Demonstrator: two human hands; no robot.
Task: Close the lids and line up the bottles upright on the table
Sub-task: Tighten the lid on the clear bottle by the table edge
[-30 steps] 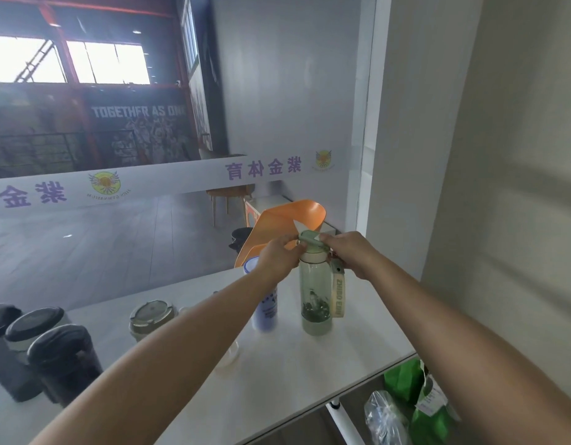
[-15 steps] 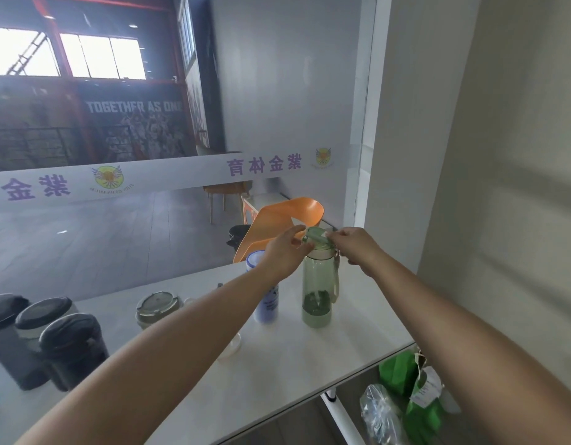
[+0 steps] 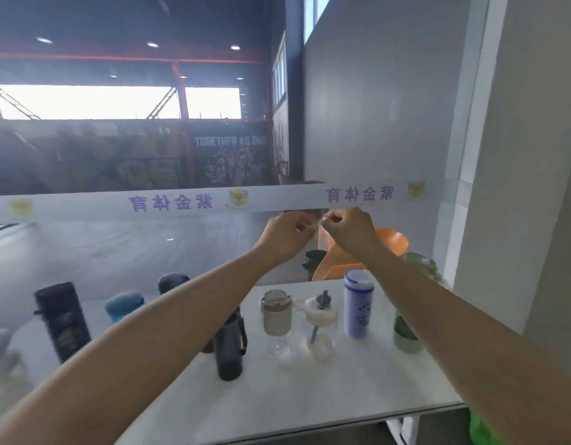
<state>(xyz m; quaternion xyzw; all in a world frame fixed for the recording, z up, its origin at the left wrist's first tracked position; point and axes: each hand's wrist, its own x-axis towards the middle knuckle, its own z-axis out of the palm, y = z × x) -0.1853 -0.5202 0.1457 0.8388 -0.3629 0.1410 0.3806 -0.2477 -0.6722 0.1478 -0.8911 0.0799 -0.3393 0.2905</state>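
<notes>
Several bottles stand upright on the white surface (image 3: pixel 358 390) in a loose row from its left edge to its right edge. The green bottle (image 3: pixel 406 337) is nearest the right edge, half hidden behind the right forearm. Next to it leftward come the lavender bottle (image 3: pixel 358 305), the straw bottle (image 3: pixel 321 326) and the beige-lid bottle (image 3: pixel 276 317). The dark bottle (image 3: pixel 229 348) stands a little nearer the front edge than the rest. The black bottle (image 3: pixel 60 319) and blue-lid bottle (image 3: pixel 123 305) stand toward the left edge, blurred.

Both hands are raised well above the row, close together. The left hand (image 3: pixel 287 234) and right hand (image 3: pixel 350 231) each have the fingers curled in. I cannot tell whether either grip pinches something small where they meet, or nothing at all.

The straw bottle looks like the weak point: its spout seems to stick up, so its lid may not be closed yet. The right forearm crosses just in front of the green bottle. A careless drop of that arm could clip its top and tip it toward the right edge. The tall, narrow lavender bottle would likely topple from a sideways brush. An orange chair (image 3: pixel 393 244) stands beyond the far edge.
</notes>
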